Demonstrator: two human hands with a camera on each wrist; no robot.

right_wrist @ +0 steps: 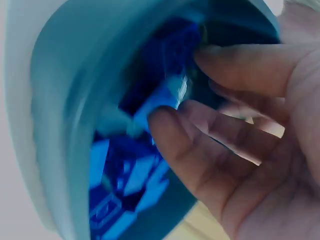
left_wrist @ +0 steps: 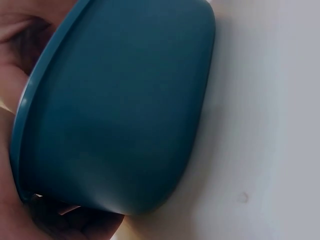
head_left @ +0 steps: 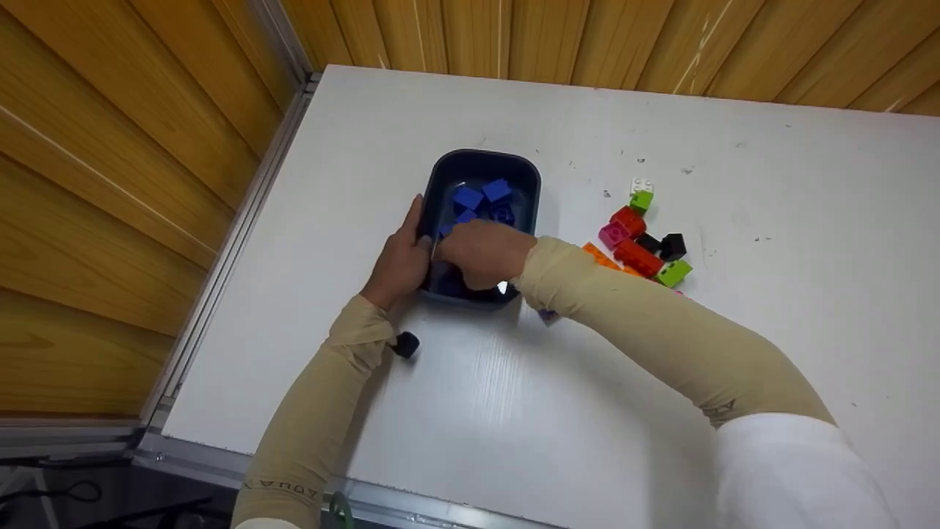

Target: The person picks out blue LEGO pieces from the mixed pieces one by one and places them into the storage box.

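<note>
Blue bricks (head_left: 481, 198) already lay in the tub (head_left: 530, 176), left hand (head_left: 400, 261) flat against its side, right hand (head_left: 481, 253) loosely open inside, mixed-colour bricks (head_left: 642, 239) remaining beside it.

The dark blue tub (head_left: 530, 192) is hemmed in — the left hand (head_left: 400, 263) against its left wall, the right hand (head_left: 481, 253) over its near half. A heap of loose bricks (head_left: 642, 239) crowds the right side — bare table (head_left: 808, 220) lies beyond.

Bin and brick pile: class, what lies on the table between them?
In the head view, the person's right forearm crosses the gap between the bin and the brick pile; further back, the white table is bare.
</note>
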